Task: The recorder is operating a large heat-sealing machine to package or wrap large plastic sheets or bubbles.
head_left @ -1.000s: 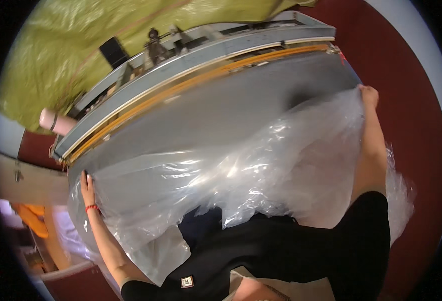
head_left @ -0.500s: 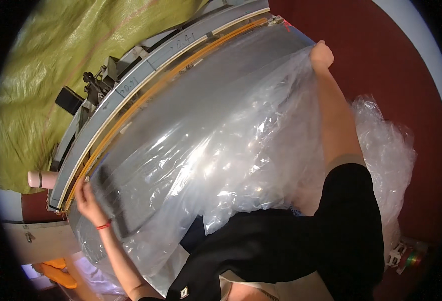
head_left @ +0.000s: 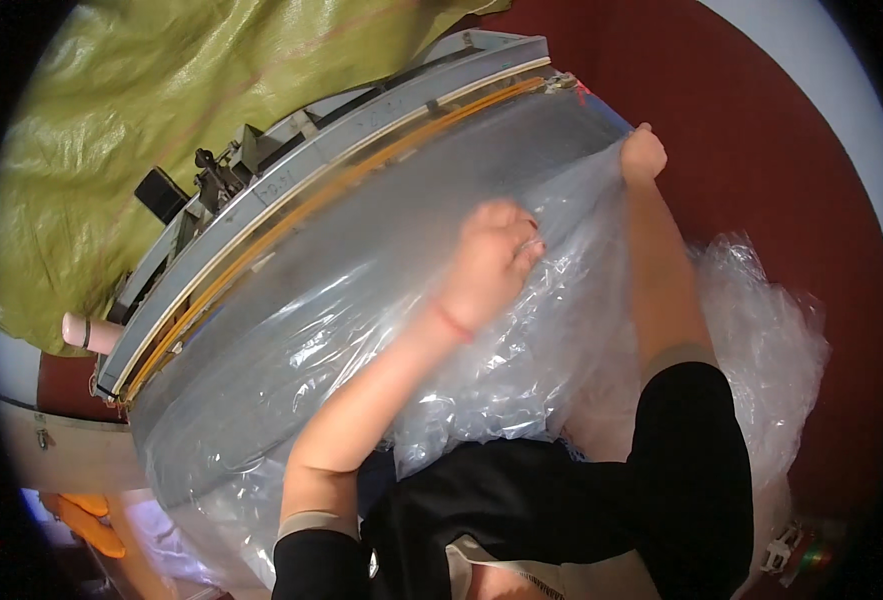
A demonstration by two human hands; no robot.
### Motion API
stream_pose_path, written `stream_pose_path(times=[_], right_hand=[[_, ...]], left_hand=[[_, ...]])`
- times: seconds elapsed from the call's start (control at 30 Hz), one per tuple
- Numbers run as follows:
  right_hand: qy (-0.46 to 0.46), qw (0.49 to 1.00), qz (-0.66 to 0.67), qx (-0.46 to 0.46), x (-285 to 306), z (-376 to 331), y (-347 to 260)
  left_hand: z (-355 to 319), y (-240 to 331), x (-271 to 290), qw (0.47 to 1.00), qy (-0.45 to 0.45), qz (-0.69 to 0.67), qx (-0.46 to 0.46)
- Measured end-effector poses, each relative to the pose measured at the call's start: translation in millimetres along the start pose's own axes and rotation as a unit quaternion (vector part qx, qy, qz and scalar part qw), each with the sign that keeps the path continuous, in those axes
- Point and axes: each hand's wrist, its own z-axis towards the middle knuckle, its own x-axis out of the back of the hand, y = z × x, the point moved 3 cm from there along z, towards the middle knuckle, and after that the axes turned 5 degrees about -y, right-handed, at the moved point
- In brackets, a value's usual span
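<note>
- One grey desk (head_left: 291,300) fills the middle of the view, its surface tilted across the picture; every place below is told from it.
- One olive-green tarpaulin (head_left: 111,150) lies beyond the desk's far edge.
- One long sealing bar (head_left: 311,190), grey with an orange strip, runs along the desk's far edge.
- One clear plastic sheet (head_left: 291,400) is spread over the desk, and its crumpled bulk (head_left: 761,330) hangs off the desk's right end.
- Two bare forearms reach out over the desk from black sleeves.
- The left hand (head_left: 486,260) is stretched across the middle of the desk, palm down on the sheet, fingers curled; a thin red band sits at the wrist. Whether its grip pinches the film I cannot tell.
- The right hand (head_left: 643,155) is at the desk's far right corner, arm straight, its grip closed on the edge of the sheet.
- One small black box (head_left: 161,195) sits behind the sealing bar.
</note>
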Motion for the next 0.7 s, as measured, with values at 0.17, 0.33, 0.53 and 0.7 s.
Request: stream_pose_path(times=[0.17,0.33,0.53,0.7], right_hand=[[0.008,0.999,-0.035,0.023,10.3,-10.5,-17.4],[-0.002,0.999,-0.046,0.001,13.3,-10.8,-7.8],[-0.006,0.997,-0.071,0.026,-1.6,-2.7,-1.8],[-0.017,0.998,-0.044,0.046,-2.4,-1.3,-5.7]], left_hand=[[-80.0,15.8,53.3,0.692,-0.134,-0.705,-0.080],[-284.8,-32.1,162.8,0.611,0.520,-0.596,-0.016],[-365.3,-23.4,122.5,0.606,0.521,-0.600,-0.033],[-358.9,6.5,40.7,0.517,0.497,-0.663,0.213]])
